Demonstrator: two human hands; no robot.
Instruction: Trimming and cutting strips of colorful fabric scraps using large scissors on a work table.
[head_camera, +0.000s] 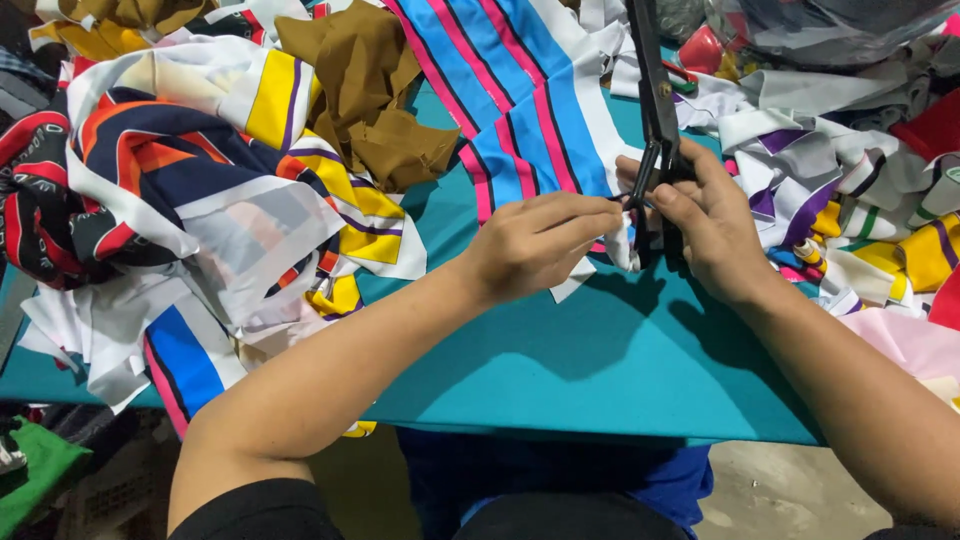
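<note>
Nearest, dark sleeves and a blue garment at the bottom edge, both forearms reaching out over a teal cloth (560, 360) spread across the work surface. Left hand (535, 245) curled nearly closed, fingertips pinched on the loose end of a striped fabric strip (530, 110) — blue, pink, white, with thin dark lines — just where it comes down onto the teal. Right hand (705, 225) wrapped tight around the handles of black scissors (655, 110), fingers through the loops, touching the left fingertips; blades pointing away, up toward the top edge, how far apart impossible to tell. Strip running from the pinch point diagonally up and left, lying beside the blades. To the left, a heaped pile of printed scraps (180, 190) in navy, orange, white and yellow, and a crumpled brown piece (375, 100) beyond it. To the right, more cut scraps (850, 190) — white, purple, yellow, red. Farthest back, a clear plastic bag (830, 30) at the top right.
</note>
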